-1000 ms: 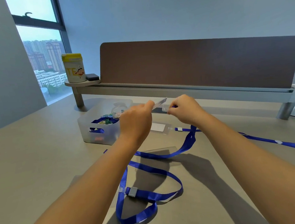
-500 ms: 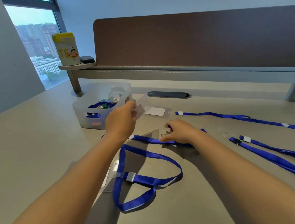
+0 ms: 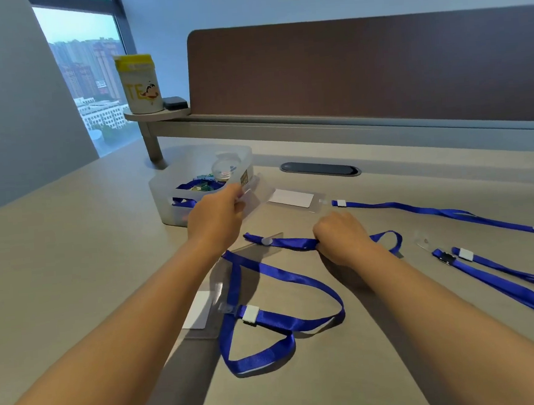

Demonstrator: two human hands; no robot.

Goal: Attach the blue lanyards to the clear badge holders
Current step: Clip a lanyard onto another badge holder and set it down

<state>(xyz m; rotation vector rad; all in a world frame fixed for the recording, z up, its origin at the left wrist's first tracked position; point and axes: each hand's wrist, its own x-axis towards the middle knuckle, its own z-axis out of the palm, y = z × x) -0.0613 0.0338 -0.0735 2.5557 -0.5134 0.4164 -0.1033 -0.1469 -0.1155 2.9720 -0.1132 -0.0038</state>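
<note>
My left hand (image 3: 217, 217) holds a clear badge holder (image 3: 252, 197) in the air beside the plastic bin. On the desk, my right hand (image 3: 342, 236) is closed around a blue lanyard (image 3: 288, 243), whose strap loops down to a white clasp (image 3: 250, 315). That clasp joins a clear badge holder with a white card (image 3: 200, 309) lying under my left forearm. Another badge holder with a white card (image 3: 292, 197) lies behind my hands, next to the end of a long blue lanyard (image 3: 419, 209).
A translucent plastic bin (image 3: 175, 190) with lanyards and clips stands at the left. More blue lanyards (image 3: 505, 279) lie at the right, with a small clear clip (image 3: 422, 241) beside them. A brown divider panel (image 3: 360, 67) and a shelf with a yellow-lidded can (image 3: 138, 84) stand behind.
My right hand let go of the held badge holder, dropped to the desk and closed on the lanyard strap. My left hand lowered with the badge holder toward the bin.
</note>
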